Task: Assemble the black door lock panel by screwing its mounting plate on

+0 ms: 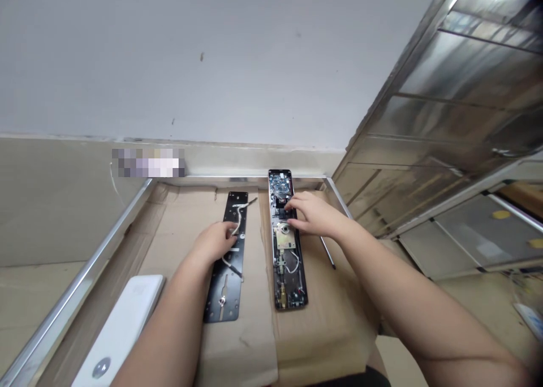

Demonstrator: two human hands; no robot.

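My left hand (214, 243) lies on a long black metal mounting plate (223, 288), its fingers at a white cable (238, 220) that runs along the plate. My right hand (311, 214) reaches over an open black electronic door lock body (288, 274), its fingertips on dark parts just below a circuit board (280, 186). A pale square plate (285, 239) and thin wiring show in the lock below that hand. A thin metal screwdriver (328, 253) lies to the right of the lock, partly hidden by my right forearm.
Brown cardboard (178, 223) covers the bench, which has an aluminium edge strip (80, 279) on the left. A white panel with a round lens (119, 330) lies at the lower left. A wall stands behind, and reflective metal panels (458, 93) rise on the right.
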